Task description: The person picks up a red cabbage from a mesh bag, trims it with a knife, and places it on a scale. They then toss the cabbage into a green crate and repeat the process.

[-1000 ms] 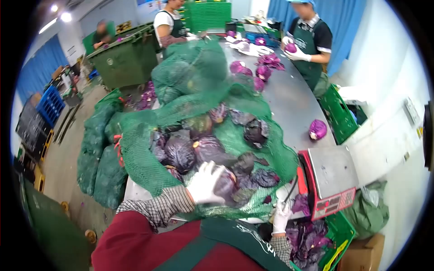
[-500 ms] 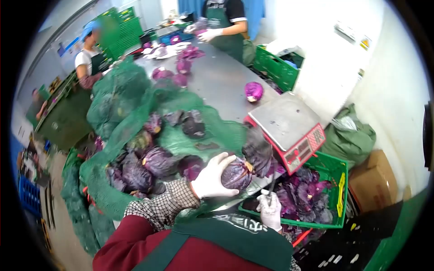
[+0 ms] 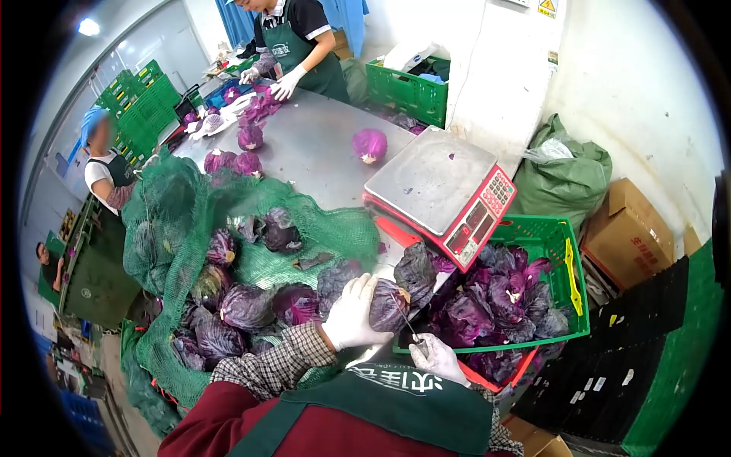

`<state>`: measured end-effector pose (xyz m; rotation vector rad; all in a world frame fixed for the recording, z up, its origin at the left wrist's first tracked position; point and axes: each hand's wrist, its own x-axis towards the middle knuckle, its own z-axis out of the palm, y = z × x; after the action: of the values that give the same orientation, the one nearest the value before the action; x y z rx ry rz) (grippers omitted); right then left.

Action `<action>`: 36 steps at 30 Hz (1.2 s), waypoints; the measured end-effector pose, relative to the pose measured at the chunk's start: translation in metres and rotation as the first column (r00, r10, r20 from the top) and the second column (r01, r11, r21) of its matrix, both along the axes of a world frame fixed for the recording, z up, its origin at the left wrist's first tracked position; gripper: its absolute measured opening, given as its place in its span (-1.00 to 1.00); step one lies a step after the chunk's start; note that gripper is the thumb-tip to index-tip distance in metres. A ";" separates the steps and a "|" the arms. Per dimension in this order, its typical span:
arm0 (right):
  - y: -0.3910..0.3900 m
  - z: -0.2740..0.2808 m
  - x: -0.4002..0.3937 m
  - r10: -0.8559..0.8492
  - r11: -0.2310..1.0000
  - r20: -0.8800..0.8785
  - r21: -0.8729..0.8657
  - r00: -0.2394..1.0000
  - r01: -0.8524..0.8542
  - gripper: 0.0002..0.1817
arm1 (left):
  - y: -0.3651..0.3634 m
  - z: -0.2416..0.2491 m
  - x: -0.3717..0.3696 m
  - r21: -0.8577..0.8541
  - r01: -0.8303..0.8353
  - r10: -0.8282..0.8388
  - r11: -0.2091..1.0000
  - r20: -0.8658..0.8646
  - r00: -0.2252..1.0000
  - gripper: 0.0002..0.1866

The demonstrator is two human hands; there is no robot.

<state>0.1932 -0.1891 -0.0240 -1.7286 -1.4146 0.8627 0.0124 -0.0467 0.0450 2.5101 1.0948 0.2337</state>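
In the head view, my left hand (image 3: 355, 316), in a white glove, is wrapped round the side of a purple cabbage (image 3: 386, 309) near the table's front edge. My gloved right hand (image 3: 439, 359) grips a thin knife (image 3: 407, 323), its blade reaching up to the stem end of that cabbage. A dark loose outer leaf (image 3: 416, 273) lies just beyond it. Left of my hand, more purple cabbages (image 3: 247, 305) rest in an opened green mesh sack (image 3: 335, 228).
A scale (image 3: 434, 179) stands on the metal table (image 3: 316, 129). Below it, a green crate (image 3: 542, 228) holds purple leaves, over a red crate (image 3: 495, 381). A trimmed cabbage (image 3: 370, 145) lies beyond. Two co-workers (image 3: 293, 46) (image 3: 106, 164) stand across the table and at the left.
The knife has swung up from beside the crate to the cabbage's stem end, and my right hand has moved left. My left hand stays on the cabbage. The head view has shifted.
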 end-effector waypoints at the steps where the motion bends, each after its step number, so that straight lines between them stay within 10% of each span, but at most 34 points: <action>1: 0.001 -0.010 0.000 0.009 1.000 -0.010 0.029 1.000 -0.009 -0.74 | 0.000 -0.001 0.000 -0.002 -0.002 0.002 1.000 0.001 1.000 0.21; 16: 0.063 -0.032 0.020 0.224 0.972 0.316 0.000 0.922 -0.236 -0.80 | 0.012 -0.001 0.011 -0.029 -0.047 0.045 0.998 -0.052 0.998 0.15; 22: 0.090 0.005 0.018 0.277 0.935 0.272 -0.299 0.922 -0.192 -0.73 | -0.021 -0.006 0.008 0.207 0.078 -0.080 0.975 0.003 0.997 0.09; 25: 0.077 -0.068 0.010 0.266 0.935 0.396 0.115 0.879 -0.334 -0.73 | -0.018 -0.023 -0.021 0.193 0.039 -0.088 0.980 0.249 0.964 0.12; 26: 0.069 -0.026 -0.003 0.096 0.995 -0.036 0.019 0.995 -0.095 -0.69 | -0.012 -0.033 -0.035 0.164 0.022 -0.074 0.986 0.315 0.946 0.16; 27: 0.073 -0.046 -0.009 0.073 0.926 0.293 0.336 0.953 -0.174 -0.55 | -0.008 -0.032 -0.050 0.046 -0.005 -0.010 0.999 0.307 0.952 0.21; 29: 0.067 -0.049 -0.013 -0.110 0.993 -0.432 -0.001 0.895 0.122 -0.48 | 0.001 -0.037 -0.072 -0.119 -0.044 0.083 0.992 0.347 0.934 0.19; 30: 0.066 -0.038 -0.005 -0.176 0.982 -0.460 -0.017 0.871 0.189 -0.45 | 0.002 -0.037 -0.082 -0.220 -0.065 0.139 0.973 0.343 0.929 0.20; 32: 0.069 -0.058 0.014 -0.154 0.896 -0.144 0.397 0.978 0.200 -0.57 | -0.003 -0.033 -0.092 -0.235 -0.094 0.174 0.968 0.350 0.920 0.05; 34: 0.059 -0.016 0.013 -0.148 0.964 -0.262 0.176 0.954 0.198 -0.51 | -0.006 -0.019 -0.091 -0.127 -0.080 0.111 0.989 0.261 0.959 -0.11; 36: 0.067 -0.018 0.004 -0.166 0.916 0.079 0.382 0.983 0.124 -0.40 | -0.007 -0.019 -0.088 -0.091 -0.103 0.122 0.991 0.248 0.961 -0.13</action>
<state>0.1971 -0.1222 -0.0417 -1.5770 -1.3956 0.3870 -0.0759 -0.0535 0.0256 2.2759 1.1186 0.5190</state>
